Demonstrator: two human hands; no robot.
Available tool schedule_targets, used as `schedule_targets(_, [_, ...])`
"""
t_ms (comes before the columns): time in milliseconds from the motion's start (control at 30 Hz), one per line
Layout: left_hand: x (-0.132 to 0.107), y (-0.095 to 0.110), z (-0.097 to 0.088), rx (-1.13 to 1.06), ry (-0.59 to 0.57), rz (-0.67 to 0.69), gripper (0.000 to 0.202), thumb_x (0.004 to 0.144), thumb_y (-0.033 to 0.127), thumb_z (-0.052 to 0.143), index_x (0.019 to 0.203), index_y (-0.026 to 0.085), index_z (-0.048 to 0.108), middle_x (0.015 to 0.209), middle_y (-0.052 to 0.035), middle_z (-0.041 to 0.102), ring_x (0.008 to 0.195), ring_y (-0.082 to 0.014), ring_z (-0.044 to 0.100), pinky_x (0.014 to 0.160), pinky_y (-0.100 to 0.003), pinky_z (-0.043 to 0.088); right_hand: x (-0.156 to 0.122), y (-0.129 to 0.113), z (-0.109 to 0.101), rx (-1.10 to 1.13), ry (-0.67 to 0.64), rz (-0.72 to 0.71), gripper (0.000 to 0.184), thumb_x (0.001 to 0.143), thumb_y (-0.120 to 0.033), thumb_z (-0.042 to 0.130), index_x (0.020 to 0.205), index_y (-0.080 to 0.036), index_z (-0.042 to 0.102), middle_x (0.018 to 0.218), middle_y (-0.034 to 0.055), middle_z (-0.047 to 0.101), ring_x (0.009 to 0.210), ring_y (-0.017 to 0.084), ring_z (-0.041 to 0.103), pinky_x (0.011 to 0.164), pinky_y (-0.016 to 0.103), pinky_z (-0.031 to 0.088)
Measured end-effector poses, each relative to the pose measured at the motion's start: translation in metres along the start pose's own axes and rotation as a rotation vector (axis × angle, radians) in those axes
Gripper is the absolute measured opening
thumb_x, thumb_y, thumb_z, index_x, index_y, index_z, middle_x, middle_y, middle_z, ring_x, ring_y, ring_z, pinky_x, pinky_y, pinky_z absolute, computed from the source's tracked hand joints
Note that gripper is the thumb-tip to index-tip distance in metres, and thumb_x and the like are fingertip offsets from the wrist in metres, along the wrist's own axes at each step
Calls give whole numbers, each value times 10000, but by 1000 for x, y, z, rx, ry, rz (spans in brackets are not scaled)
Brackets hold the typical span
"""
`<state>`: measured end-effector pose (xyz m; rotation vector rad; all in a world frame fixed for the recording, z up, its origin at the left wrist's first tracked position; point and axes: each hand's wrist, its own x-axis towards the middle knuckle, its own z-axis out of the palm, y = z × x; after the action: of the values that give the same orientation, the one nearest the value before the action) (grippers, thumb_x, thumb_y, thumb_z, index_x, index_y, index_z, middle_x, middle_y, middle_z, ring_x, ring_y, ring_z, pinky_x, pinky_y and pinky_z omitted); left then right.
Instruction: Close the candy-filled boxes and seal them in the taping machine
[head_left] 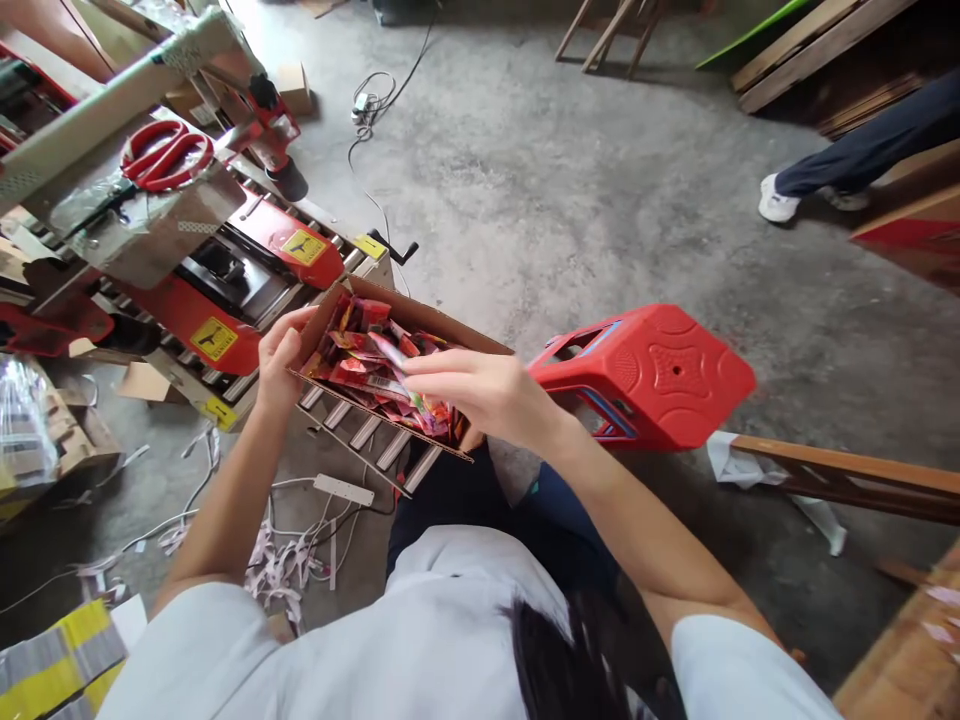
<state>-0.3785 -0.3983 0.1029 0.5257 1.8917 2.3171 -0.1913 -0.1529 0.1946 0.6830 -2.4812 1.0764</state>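
Note:
An open cardboard box (382,287) full of small red and pink wrapped packets (364,365) rests tilted at the end of a roller conveyor (365,432). My left hand (283,358) grips the box by its left end, thumb near the rim and the other fingers partly hidden behind the wall. From the right, my right hand (487,390) reaches over the box with fingers stretched out across the packets. A pale packet lies right by its fingertips. The thumb is hidden under the palm, and no packet is clearly seen in its grasp.
A red carton-sealing machine (315,250) with red-handled scissors (166,157) on top stands left. A red plastic stool (675,365) is close on the right. Cables, a power strip (343,489) and paper strips litter the floor. A person's leg (862,150) shows at upper right.

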Motion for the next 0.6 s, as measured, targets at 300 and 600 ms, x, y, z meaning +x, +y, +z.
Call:
schedule_targets(300, [-4,14,-12,201,-408,296,714,880,781,404,1159,234,768,1217,-122,709,1190,-312,627,1060,-453,483,-59,18,28,-188,-38,178,885,936,-758,314,1614,-202,190,1676,137,137,1557,338,100,1253,600,156])
schedule_targets(600, [28,20,4,641,-832,204,409,828,625,675,810,235,795,806,-75,754,755,-211,654,743,-330,504,-13,48,62,76,-669,339,619,1055,-475,310,1560,-119,339,1630,155,274,1553,275,151,1277,530,98])
